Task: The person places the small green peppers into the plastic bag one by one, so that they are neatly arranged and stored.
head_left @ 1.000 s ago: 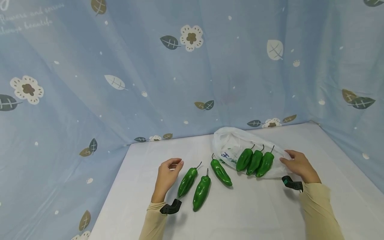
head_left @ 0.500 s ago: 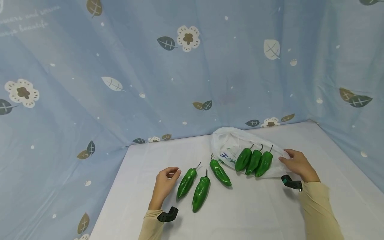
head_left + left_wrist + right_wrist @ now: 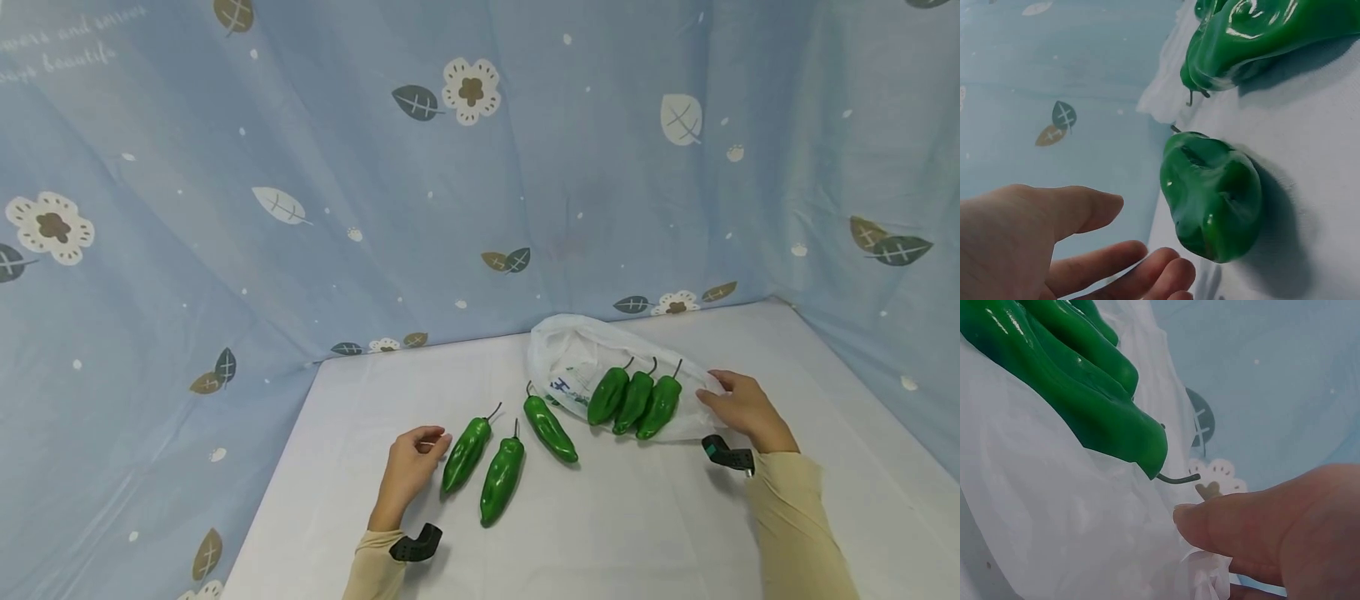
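Halfway, looks like: three long glossy green peppers (image 3: 634,402) on white plastic bag (image 3: 577,352), three other peppers (image 3: 502,482) off | left hand (image 3: 408,468) relaxed, empty | right hand (image 3: 752,410) pinching bag

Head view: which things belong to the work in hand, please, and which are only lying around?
Probably in the work:
right hand, holding the white bag
three green peppers on the bag
three loose peppers, left hand beside the nearest

Only surroundings:
white tabletop
blue curtain
black wrist devices, worn

Beige sleeves (image 3: 797,525), black wrist cameras (image 3: 416,546)
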A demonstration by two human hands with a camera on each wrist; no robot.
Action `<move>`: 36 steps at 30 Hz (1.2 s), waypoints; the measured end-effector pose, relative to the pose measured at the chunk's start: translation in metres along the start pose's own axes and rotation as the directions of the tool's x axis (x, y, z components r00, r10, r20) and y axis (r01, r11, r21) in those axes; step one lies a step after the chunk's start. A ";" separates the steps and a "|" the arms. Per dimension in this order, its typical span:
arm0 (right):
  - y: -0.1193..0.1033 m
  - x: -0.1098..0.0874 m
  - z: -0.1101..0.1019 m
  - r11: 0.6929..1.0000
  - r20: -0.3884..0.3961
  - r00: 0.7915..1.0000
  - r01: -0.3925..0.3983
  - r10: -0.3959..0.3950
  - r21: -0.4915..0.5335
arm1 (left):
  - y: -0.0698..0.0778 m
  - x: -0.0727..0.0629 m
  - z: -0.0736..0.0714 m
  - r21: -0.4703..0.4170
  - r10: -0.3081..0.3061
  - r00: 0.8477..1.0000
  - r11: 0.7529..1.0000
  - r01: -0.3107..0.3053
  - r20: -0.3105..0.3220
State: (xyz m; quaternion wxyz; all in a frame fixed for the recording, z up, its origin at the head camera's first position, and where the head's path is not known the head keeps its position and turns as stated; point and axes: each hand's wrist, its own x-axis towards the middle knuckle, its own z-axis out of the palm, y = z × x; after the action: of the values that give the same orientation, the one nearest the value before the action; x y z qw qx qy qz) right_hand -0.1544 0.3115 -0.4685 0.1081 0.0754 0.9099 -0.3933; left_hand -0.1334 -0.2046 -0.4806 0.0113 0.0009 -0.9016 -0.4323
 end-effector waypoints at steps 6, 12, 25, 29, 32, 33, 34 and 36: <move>-0.001 0.001 0.001 1.000 0.000 1.000 -0.012 0.012 -0.002 | -0.002 -0.004 0.001 0.025 -0.014 1.000 1.000 0.014 0.019; -0.001 0.002 0.001 1.000 -0.012 1.000 -0.007 0.007 -0.016 | -0.003 -0.006 0.002 0.036 -0.022 0.999 0.999 0.021 0.037; 0.000 0.003 0.002 0.999 -0.008 1.000 -0.026 0.026 -0.019 | -0.003 -0.009 0.005 0.070 -0.020 0.997 0.997 0.015 0.079; 0.000 0.003 0.001 0.999 -0.014 0.999 -0.035 0.035 -0.018 | -0.002 -0.008 0.007 0.084 -0.013 0.995 0.996 0.004 0.103; -0.001 0.002 0.001 0.999 -0.013 0.999 -0.039 0.039 -0.012 | 0.000 -0.008 0.006 0.085 -0.015 0.993 0.996 0.006 0.114; -0.001 0.002 0.001 0.999 -0.012 0.999 -0.038 0.038 -0.010 | 0.000 -0.008 0.006 0.085 -0.014 0.993 0.996 0.004 0.118; -0.001 0.002 0.001 0.999 -0.012 0.999 -0.037 0.036 -0.007 | 0.000 -0.008 0.006 0.086 -0.014 0.992 0.996 0.004 0.123; 0.000 0.001 0.001 1.000 -0.011 1.000 -0.029 0.029 -0.003 | 0.001 -0.008 0.006 0.083 -0.017 0.991 0.997 0.006 0.133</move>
State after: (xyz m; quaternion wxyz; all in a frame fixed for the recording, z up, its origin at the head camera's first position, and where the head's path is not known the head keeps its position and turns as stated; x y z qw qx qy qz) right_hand -0.1555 0.3103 -0.4695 0.1090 0.0904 0.9099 -0.3900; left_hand -0.1257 -0.1998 -0.4839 -0.0518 -0.0226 -0.9174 -0.3939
